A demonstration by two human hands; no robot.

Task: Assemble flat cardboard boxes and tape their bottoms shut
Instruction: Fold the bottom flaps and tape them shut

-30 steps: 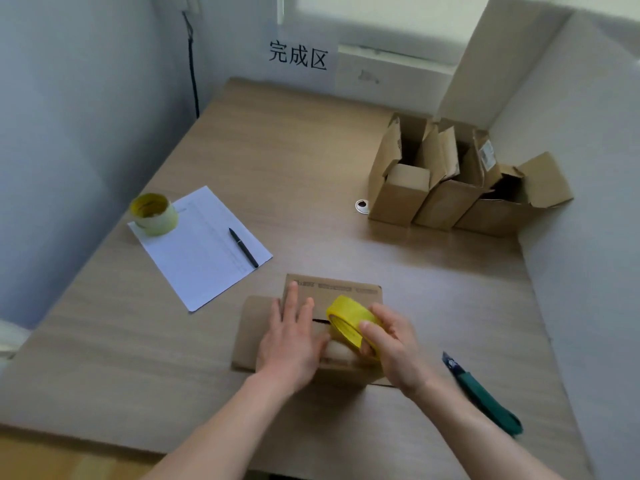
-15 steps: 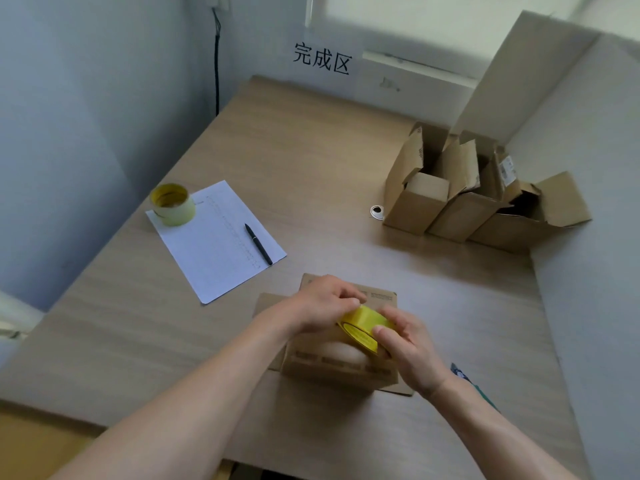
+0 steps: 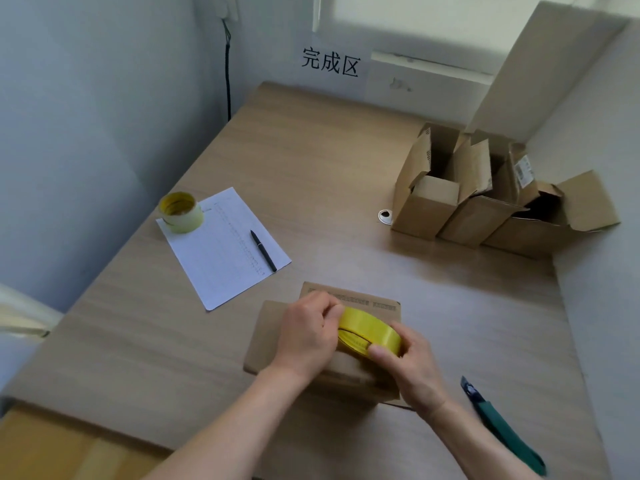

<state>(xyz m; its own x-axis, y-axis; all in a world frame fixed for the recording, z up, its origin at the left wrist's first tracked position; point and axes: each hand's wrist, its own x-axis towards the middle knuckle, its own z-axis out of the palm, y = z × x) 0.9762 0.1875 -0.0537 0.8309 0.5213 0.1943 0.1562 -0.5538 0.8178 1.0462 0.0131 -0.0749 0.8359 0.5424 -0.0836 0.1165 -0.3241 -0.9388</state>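
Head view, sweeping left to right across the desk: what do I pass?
Pale tape roll → sheet of paper → black pen → left hand → yellow tape roll → right hand → green utility knife, with the assembled boxes far right at the back.

A brown cardboard box (image 3: 349, 299) lies low in the frame's centre, one flap spread flat to its left. A yellow roll of tape (image 3: 369, 332) stands tilted on edge above it. Three assembled boxes (image 3: 485, 202) with flaps open stand together at upper right.
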